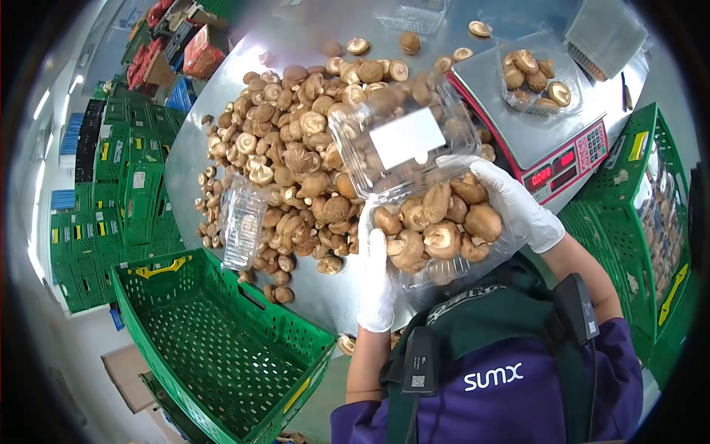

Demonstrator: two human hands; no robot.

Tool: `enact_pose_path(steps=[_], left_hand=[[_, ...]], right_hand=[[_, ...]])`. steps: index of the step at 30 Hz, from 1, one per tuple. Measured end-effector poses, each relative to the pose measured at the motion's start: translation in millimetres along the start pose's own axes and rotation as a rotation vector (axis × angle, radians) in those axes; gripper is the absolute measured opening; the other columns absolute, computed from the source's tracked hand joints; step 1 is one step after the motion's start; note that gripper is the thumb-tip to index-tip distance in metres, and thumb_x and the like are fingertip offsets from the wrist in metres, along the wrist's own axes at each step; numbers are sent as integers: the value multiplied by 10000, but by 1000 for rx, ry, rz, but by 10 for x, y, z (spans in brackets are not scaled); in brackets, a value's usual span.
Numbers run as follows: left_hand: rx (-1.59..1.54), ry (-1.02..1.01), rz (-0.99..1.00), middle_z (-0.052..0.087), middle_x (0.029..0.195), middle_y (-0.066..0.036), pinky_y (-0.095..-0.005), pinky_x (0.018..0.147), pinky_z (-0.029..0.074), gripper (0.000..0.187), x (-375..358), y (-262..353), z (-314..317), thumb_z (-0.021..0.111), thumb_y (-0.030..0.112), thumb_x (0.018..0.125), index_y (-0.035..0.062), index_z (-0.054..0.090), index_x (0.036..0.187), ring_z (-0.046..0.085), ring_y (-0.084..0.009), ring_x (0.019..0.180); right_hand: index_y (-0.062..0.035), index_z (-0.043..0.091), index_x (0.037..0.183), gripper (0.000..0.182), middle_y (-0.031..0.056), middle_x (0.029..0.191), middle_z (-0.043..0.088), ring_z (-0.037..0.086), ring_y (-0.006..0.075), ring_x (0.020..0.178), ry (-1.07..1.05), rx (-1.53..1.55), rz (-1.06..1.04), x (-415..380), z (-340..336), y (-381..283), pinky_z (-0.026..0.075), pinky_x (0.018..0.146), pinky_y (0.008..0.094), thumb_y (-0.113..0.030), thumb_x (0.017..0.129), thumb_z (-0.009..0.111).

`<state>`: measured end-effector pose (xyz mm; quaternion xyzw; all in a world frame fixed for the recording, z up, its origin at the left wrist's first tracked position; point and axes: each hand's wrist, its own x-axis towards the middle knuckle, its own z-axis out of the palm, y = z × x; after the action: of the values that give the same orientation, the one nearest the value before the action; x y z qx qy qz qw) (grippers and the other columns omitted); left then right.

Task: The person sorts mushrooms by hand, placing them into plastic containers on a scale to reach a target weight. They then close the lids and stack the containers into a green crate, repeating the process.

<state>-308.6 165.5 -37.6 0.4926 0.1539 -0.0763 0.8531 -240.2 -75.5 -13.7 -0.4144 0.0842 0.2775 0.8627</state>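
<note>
A clear plastic container (pixel 442 229) filled with brown mushrooms is held between my gloved hands. My left hand (pixel 375 270) grips its left side, fingers along the edge. On the right side, my right hand (pixel 518 203) holds it, with fingertips near the hinge. The container's lid (pixel 403 140), bearing a white label, stands open above the mushrooms. Beyond the lid lies a large pile of loose mushrooms (pixel 296 159). An empty clear container (pixel 242 222) rests at the pile's left edge. Another open container of mushrooms (pixel 538 81) sits on the red-edged scale (pixel 566 166).
An empty green crate (pixel 222 340) is at the lower left. Another green crate (pixel 629 214) with packed containers stands at the right. Stacked green crates (pixel 133 170) are at the far left. Clear containers (pixel 603 37) and a knife (pixel 626 92) lie at the upper right.
</note>
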Motion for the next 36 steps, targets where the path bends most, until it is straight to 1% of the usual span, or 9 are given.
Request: enact_pose_path(steps=[4,16,19,20,24,27,29,33,36], left_hand=[[40,-80,139,311,1564,-142,-426,1195,277,748,21,179,258,494,497,1017,30,244,1545,319,-275,1444],[61,-34,138,374,1530,-164,-417,1171,306,636,35,216,131,473,428,1043,17,329,1507,384,-270,1403],[324,75,192,488,1446,-159,-387,1118,375,528,-24,421,209,481,312,1057,-5,386,1469,484,-258,1324],[372,90,329,580,1351,-151,-372,1066,429,453,45,355,54,497,283,1053,12,473,1415,572,-242,1219],[1037,581,749,631,1236,-124,-337,987,478,319,125,725,-406,609,37,957,2,596,1274,615,-186,1091],[1538,890,930,540,1348,-155,-429,1103,355,473,81,1098,-666,719,84,855,45,575,1304,484,-298,1265],[1762,1079,880,522,1354,-157,-485,1135,288,628,83,1407,-774,780,152,787,85,531,1358,433,-354,1297],[1926,889,559,523,1338,-164,-516,1096,317,715,238,1300,-1313,818,292,748,113,514,1370,449,-403,1258],[1992,857,680,584,1234,-182,-534,1007,386,678,203,1132,-1485,835,315,712,93,567,1293,515,-391,1172]], right_hand=[[-32,488,1413,461,123,1387,541,511,214,1288,16,91,-95,-26,151,-65,390,1122,360,-298,1038,451],[-21,465,1436,484,121,1455,491,458,232,1352,56,37,-194,32,118,-51,344,1164,375,-314,1055,413],[-23,440,1451,496,119,1444,501,466,232,1348,28,16,-179,120,-47,33,358,1157,376,-333,1068,385],[-26,424,1460,502,122,1444,501,475,235,1342,21,49,-171,102,74,-27,358,1156,381,-341,1072,376],[-22,421,1461,508,136,1481,457,451,261,1366,50,30,-204,107,50,-5,330,1173,398,-341,1068,382],[-22,419,1463,510,138,1495,438,435,263,1378,65,11,-216,80,1,7,327,1175,401,-341,1067,381],[-21,418,1463,512,139,1501,430,428,261,1383,58,45,-207,108,-9,7,323,1177,403,-342,1066,379],[-42,416,1469,498,136,1479,457,472,261,1348,9,135,-194,78,123,-62,375,1144,407,-338,1069,381],[-70,452,1448,474,124,1415,523,548,248,1262,75,91,-158,103,122,-106,427,1100,399,-344,1064,410]])
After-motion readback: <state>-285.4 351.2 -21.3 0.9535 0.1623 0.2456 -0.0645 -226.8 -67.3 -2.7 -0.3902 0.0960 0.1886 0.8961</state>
